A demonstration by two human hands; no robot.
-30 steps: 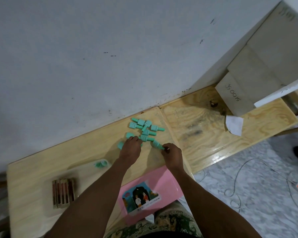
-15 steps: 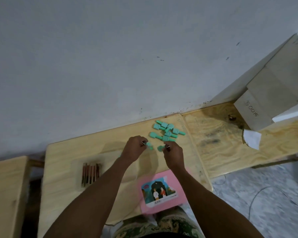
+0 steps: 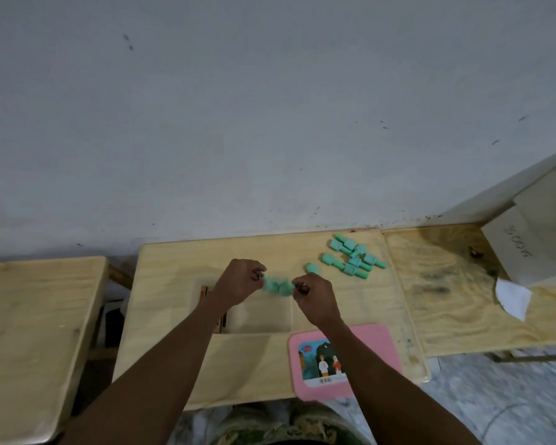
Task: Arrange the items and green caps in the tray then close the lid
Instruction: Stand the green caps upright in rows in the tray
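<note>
Two-odd green caps (image 3: 277, 286), blurred, pinched between left hand (image 3: 238, 281) and right hand (image 3: 316, 298) over the tray (image 3: 264, 319); I judge a slack pinch could drop them outside it.

Green caps (image 3: 356, 262), pink picture-labelled board (image 3: 377, 350)

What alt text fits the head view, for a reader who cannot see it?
Left hand and right hand pinch a blurred row of green caps between them above a clear tray on a wooden table. A pile of caps lies nearer the wall; a pink lid lies at the near edge.
</note>
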